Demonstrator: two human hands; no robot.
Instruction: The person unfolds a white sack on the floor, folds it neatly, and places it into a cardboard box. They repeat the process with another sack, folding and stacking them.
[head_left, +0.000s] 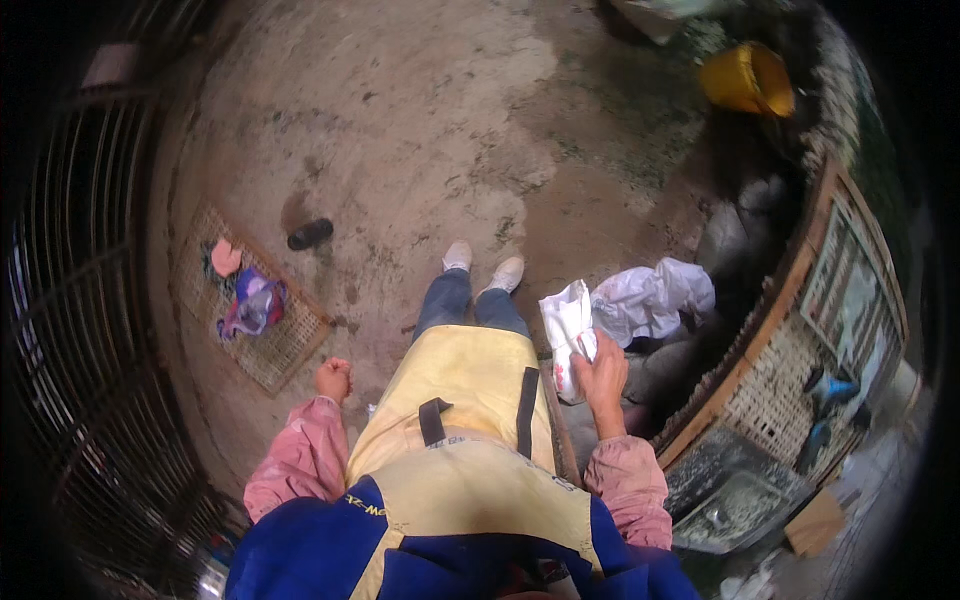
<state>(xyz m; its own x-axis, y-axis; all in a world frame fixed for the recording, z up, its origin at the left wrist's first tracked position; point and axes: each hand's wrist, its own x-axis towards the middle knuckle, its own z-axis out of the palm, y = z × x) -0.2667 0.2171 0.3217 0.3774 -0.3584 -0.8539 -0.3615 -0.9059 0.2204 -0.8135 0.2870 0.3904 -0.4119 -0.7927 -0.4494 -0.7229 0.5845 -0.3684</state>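
Observation:
My right hand (602, 371) grips a folded white sack (566, 319) that bears red print, held beside the right edge of my yellow apron (465, 375). Just past it lies a crumpled white plastic bag (652, 298), on or against some greyish filled sacks (724, 236). On the other side, my left hand (334, 379) hangs curled into a loose fist near the corner of a woven panel on the floor, and nothing shows in it. Pink sleeves cover both forearms.
A wood-edged woven panel (277, 352) carries a purple bag (255, 300) and a pink cloth (225, 258). Nearby is a dark shoe (310, 234). Metal bars (82, 300) line the left. Rightward stand a yellow bucket (746, 79), a wood-framed woven tray (772, 390) and a grey tub (731, 495).

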